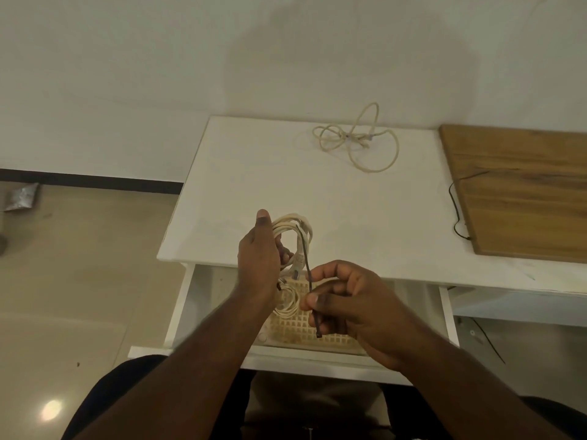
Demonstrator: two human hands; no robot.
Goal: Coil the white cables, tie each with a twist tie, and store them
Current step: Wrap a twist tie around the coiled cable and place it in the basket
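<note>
A: How far along would you say the job is?

B: Partway. One white cable is already coiled: the left hand has its fingers curled around the coiled cable, held up just above the front edge of the worktop. The tie is not yet closed, as far as I can judge.

A: And the other hand?

B: The right hand pinches a dark twist tie between thumb and forefinger. The tie runs up from that pinch and over the right side of the coil, with its lower end sticking out below the thumb. Wrapping and twisting it looks like the step in hand.

A: Anything stored?

B: Below the held coil the drawer stands open, with a pale lattice basket inside. Another coiled white cable lies in the basket, so at least one seems finished. Whether it is tied I cannot tell.

A: What is left?

B: A loose cable lies sprawled in open loops at the back of the worktop, well apart from the held coil. It needs coiling, tying and storing.

A: How does the held cable look?

B: Off-white, several tidy loops bunched together, with a grey-white plug hanging at the coil's lower edge.
</note>
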